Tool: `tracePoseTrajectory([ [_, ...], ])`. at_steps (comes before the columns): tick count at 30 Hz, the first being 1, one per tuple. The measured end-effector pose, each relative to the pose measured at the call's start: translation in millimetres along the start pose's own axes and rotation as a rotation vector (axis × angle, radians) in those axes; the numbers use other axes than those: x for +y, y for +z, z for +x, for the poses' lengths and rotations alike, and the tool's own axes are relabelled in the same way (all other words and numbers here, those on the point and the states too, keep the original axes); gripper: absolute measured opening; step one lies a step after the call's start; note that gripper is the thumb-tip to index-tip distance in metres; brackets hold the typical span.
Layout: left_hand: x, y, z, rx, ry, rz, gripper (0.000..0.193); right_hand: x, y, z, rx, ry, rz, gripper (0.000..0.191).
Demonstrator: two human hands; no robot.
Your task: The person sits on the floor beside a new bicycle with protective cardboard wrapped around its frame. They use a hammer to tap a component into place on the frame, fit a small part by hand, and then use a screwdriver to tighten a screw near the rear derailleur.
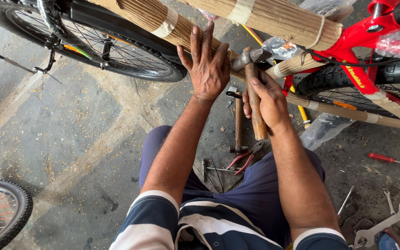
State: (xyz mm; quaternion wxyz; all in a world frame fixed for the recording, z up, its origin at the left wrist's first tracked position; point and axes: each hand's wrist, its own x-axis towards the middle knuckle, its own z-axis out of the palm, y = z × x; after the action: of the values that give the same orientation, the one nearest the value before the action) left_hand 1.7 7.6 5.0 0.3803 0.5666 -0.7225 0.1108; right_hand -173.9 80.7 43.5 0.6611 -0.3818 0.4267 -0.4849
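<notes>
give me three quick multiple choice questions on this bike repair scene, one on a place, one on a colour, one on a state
1. Where do the red-handled pliers lie?
A. on the floor between the person's knees
B. on the bike tyre
C. in the left hand

2. What colour is the bike frame at upper right?
A. blue
B. red
C. green

3. How is the left hand?
A. fist shut
B. gripping a spanner
C. open, flat on the cardboard-wrapped tube

Key: 1 A, they rest on the floor by the other tools; 2 B, the bare tubes show red; 3 C, fingers are spread, while the right hand grips the hammer.
</notes>
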Motion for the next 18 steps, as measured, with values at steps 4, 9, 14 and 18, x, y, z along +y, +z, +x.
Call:
tracePoseTrajectory([
  [4,0.0,4.8,2.6,-0.004,-0.022,0.030,0.023,-1.7,2.9,1.1,-0.008,-0.009,0.006,0.039],
  [9,-1.9,12.3,-0.1,0.041,-0.009,-0.027,0.014,-2.7,4.2,0.1,0.002,-0.007,-0.003,0.040],
  [14,-3.5,14.7,-2.5,0.047,-0.004,-0.034,0.014,-1.8,4.2,-0.5,0.001,-0.013,0.000,0.041],
  [18,-0.3,13.0,-2.1,0.007,-0.012,-0.009,0.014,0.7,1.3,-1.4,-0.009,-0.015,-0.001,0.040],
])
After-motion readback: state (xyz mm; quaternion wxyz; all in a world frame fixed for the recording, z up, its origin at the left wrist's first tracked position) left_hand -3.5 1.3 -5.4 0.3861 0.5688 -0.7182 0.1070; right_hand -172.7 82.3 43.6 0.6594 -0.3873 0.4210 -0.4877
